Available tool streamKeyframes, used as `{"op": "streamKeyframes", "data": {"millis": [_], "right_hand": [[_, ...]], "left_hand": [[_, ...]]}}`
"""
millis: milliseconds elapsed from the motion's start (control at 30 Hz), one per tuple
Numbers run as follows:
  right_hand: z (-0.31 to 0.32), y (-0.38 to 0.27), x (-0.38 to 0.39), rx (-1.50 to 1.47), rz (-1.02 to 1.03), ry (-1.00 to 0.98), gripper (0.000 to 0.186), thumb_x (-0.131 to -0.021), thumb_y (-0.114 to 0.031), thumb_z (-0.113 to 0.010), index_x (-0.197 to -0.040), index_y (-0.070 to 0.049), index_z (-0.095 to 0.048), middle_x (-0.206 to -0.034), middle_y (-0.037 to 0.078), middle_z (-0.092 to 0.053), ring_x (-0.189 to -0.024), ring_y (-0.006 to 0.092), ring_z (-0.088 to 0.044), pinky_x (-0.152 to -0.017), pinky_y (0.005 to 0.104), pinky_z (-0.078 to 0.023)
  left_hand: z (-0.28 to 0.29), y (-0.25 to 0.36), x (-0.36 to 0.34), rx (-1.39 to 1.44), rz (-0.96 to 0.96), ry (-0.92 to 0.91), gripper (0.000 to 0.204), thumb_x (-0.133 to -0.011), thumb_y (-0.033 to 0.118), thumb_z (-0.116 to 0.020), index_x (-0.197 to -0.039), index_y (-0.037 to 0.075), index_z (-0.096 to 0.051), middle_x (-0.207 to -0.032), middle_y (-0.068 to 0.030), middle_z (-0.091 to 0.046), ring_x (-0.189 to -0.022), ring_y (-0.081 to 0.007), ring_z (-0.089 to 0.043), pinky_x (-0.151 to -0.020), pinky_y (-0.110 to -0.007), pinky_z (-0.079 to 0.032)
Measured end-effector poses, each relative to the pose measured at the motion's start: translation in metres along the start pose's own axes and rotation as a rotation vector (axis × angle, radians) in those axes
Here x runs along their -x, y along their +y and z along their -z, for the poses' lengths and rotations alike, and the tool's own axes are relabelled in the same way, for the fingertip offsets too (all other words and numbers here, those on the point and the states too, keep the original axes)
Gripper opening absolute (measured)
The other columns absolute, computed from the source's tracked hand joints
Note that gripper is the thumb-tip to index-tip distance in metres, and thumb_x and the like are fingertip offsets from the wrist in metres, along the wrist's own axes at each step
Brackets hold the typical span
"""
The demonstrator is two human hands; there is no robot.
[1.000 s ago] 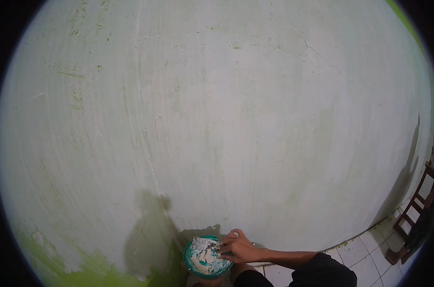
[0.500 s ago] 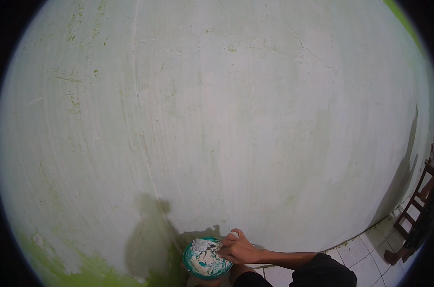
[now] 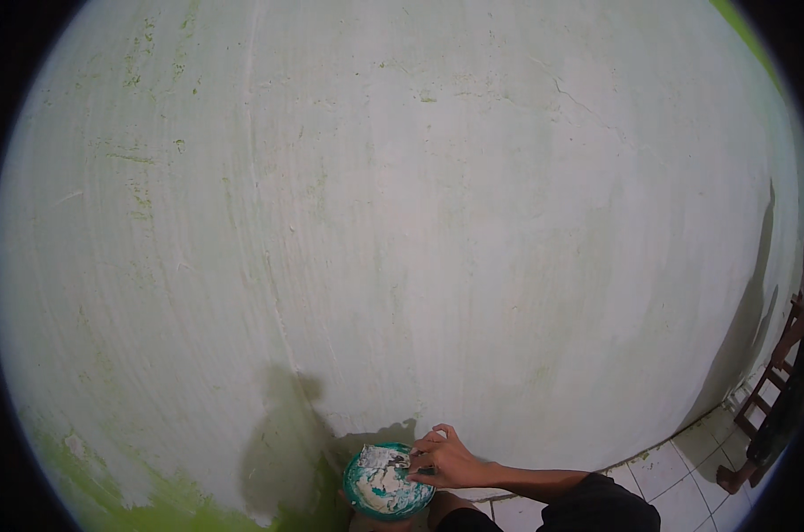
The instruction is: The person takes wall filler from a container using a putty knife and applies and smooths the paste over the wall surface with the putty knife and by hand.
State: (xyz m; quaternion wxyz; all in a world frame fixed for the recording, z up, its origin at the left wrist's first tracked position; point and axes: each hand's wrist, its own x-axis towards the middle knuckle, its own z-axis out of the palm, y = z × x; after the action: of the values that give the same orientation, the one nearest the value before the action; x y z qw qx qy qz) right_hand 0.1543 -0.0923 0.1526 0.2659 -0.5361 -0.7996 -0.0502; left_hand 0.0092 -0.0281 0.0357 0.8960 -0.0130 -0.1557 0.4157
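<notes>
At the lower middle, a round green bowl (image 3: 346, 487) holds thick white putty (image 3: 375, 490). Smears of the same paste coat its inside wall. My right hand (image 3: 446, 461) reaches over the bowl's right rim, its fingers closed on a putty knife (image 3: 382, 457) whose flat blade is covered with paste and lies over the bowl's far side. The handle is mostly hidden by my fingers. Under the near rim a bit of my left hand (image 3: 391, 526) supports the bowl from below, with its fingers out of sight.
A broad pale wall (image 3: 437, 266) fills most of the view, with cracks and bare green patches (image 3: 167, 505) low on the left. White floor tiles (image 3: 663, 470) show at lower right. There another person's bare foot (image 3: 733, 479) is beside a dark wooden chair or ladder (image 3: 768, 390).
The putty knife and my right hand have shifted slightly over the bowl, with more of the blade showing at its far side. The view has moved a little.
</notes>
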Motion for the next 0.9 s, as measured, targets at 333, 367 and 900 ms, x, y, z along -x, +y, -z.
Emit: {"op": "streamKeyframes", "data": {"millis": [333,367,900], "right_hand": [[0.000,0.000,-0.002,-0.085,-0.041,-0.016,0.021,-0.076,-0.032,-0.076,-0.087,-0.016,-0.070,-0.094,0.003,-0.064,-0.100,0.0237,-0.055,-0.099,0.0506,-0.028],[-0.001,0.000,-0.002,-0.085,-0.048,-0.026,0.021,-0.076,-0.032,-0.076,-0.087,-0.015,-0.069,-0.092,0.003,-0.064,-0.100,0.0234,-0.055,-0.099,0.0497,-0.028],[-0.003,-0.002,-0.004,-0.053,0.001,-0.039,0.017,-0.079,-0.028,-0.073,-0.087,-0.014,-0.066,-0.087,0.001,-0.062,-0.091,0.0215,-0.055,-0.094,0.0424,-0.030]], "left_hand": [[-0.005,0.001,0.000,0.003,-0.008,-0.012,0.075,-0.090,0.063,-0.038,-0.144,0.011,-0.033,-0.147,-0.0119,-0.036,-0.132,-0.0314,-0.037,-0.110,-0.050,-0.029],[-0.004,0.001,0.000,0.010,-0.009,-0.016,0.076,-0.090,0.063,-0.038,-0.144,0.011,-0.033,-0.147,-0.0119,-0.036,-0.132,-0.0314,-0.037,-0.110,-0.050,-0.029],[-0.012,0.001,0.004,0.010,-0.036,-0.046,0.078,-0.089,0.066,-0.037,-0.144,0.011,-0.034,-0.147,-0.0123,-0.037,-0.132,-0.0319,-0.038,-0.109,-0.050,-0.030]]}}
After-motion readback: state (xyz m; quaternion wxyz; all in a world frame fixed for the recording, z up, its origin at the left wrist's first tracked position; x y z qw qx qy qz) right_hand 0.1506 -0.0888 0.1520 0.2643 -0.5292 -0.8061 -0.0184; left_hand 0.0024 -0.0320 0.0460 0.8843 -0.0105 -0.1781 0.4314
